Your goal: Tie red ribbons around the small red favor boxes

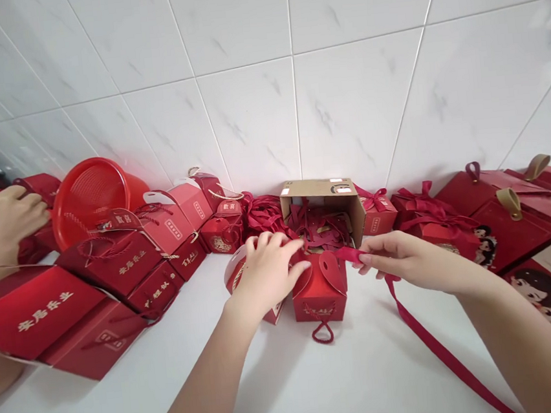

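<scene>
A red box (315,290) stands upright beside crimson ribbon (429,340).

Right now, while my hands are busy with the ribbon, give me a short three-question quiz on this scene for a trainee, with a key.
1. Which of the person's hands pinches the dark red ribbon?
2. Fill in: in the picture, the red plastic basket is to the ___ of the open cardboard box.
3. What hangs at the front of the small red box? A: a metal padlock; B: a twisted cord loop; C: a blue paper label.

Key: 1. The right hand. 2. left. 3. B.
</scene>
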Demonstrator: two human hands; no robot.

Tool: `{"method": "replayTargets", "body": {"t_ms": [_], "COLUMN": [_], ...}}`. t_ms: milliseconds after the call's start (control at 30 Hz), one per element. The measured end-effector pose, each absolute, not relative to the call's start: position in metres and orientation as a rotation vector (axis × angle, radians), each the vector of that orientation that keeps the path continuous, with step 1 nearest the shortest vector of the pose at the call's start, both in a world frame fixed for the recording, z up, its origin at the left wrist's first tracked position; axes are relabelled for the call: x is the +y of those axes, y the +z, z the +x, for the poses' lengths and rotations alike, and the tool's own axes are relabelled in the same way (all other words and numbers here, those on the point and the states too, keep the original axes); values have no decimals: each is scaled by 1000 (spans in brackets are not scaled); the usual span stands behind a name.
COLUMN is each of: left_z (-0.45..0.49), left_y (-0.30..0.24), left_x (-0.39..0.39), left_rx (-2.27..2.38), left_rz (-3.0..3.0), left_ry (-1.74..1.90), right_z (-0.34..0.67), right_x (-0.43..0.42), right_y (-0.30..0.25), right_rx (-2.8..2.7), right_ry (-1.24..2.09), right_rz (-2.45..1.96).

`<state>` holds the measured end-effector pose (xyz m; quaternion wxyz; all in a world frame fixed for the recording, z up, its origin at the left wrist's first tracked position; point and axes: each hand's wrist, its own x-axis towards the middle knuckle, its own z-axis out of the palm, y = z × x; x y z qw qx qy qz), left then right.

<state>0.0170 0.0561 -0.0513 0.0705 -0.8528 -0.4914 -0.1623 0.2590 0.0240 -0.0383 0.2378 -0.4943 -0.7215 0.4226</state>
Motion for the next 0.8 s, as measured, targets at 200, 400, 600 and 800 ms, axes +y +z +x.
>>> {"method": "replayTargets", "body": {"t_ms": [200,400,600,800], "left_z": [23,31,37,38], "left_y": [-43,-56,-57,-53], "left_x": [47,43,44,38], "left_rx": [-1480,-1358,-1347,-1337], "left_rz": [-2502,-2812,-2896,-2952], "left_ry": [-844,-493,-438,-471], "right_z": [256,252,250,247], "right_x": [29,32,39,39], "right_y": [-47,-52,-62,-62], "right_rx": [-2023,-2063,-2016,-1963], "right_ry": [1175,1236,1424,1461], "right_rz": [-1366,-1405,-1313,-1345]}}
